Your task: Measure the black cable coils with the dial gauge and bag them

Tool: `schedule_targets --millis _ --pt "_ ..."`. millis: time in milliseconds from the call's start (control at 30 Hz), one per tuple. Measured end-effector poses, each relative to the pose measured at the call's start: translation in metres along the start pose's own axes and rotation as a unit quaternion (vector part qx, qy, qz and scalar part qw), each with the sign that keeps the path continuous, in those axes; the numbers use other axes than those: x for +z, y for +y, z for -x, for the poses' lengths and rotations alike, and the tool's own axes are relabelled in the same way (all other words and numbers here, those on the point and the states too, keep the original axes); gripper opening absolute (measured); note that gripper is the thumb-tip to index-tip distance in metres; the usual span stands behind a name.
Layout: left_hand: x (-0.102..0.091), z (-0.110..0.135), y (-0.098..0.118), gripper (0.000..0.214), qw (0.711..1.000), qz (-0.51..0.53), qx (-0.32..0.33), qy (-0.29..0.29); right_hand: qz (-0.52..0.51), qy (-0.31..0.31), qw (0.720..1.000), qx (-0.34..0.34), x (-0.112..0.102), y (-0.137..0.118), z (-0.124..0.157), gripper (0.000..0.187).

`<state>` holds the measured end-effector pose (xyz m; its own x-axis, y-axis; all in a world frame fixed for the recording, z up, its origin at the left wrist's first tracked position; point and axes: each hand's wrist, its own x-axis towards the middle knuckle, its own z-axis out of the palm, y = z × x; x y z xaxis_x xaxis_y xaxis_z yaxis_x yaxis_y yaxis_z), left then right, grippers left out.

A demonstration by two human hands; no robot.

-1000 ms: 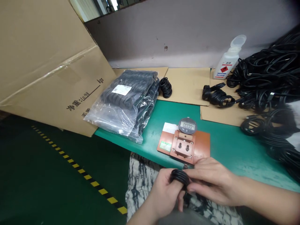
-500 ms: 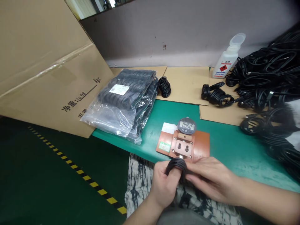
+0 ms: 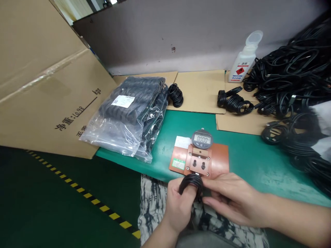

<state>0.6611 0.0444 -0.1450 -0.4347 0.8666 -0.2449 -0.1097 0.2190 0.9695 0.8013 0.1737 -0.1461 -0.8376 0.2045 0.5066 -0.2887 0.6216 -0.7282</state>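
Both hands meet at the near edge of the green table [image 3: 248,162]. My left hand [image 3: 179,203] is closed around a small coiled black cable [image 3: 190,180]. My right hand [image 3: 227,198] pinches the same coil from the right, its fingers pressed to the cable. The coil's end touches the front of a brown test fixture [image 3: 219,162] that carries a round digital gauge [image 3: 202,138] reading zeros. My patterned trousers show below the hands.
Clear bags of black cables [image 3: 129,113] lie at the left beside a large cardboard box [image 3: 46,89]. Loose coils [image 3: 175,94] [image 3: 232,101] rest on cardboard sheets. A white bottle [image 3: 243,62] stands by the wall. A big heap of black cables [image 3: 297,93] fills the right.
Both hands carried the coil up and forward from my lap until its end reached the front of the fixture. The view drifted slightly right and down.
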Motion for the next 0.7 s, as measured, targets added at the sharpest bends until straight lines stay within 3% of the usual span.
schedule_targets --millis 233,700 --pt "-0.003 0.0 -0.01 0.038 0.998 0.03 -0.044 0.014 -0.015 0.003 1.0 -0.009 -0.003 0.0 -0.002 0.052" --pt "0.007 -0.006 0.004 0.038 0.997 0.037 -0.04 0.049 -0.042 0.032 0.998 0.015 -0.002 -0.001 -0.002 0.046"
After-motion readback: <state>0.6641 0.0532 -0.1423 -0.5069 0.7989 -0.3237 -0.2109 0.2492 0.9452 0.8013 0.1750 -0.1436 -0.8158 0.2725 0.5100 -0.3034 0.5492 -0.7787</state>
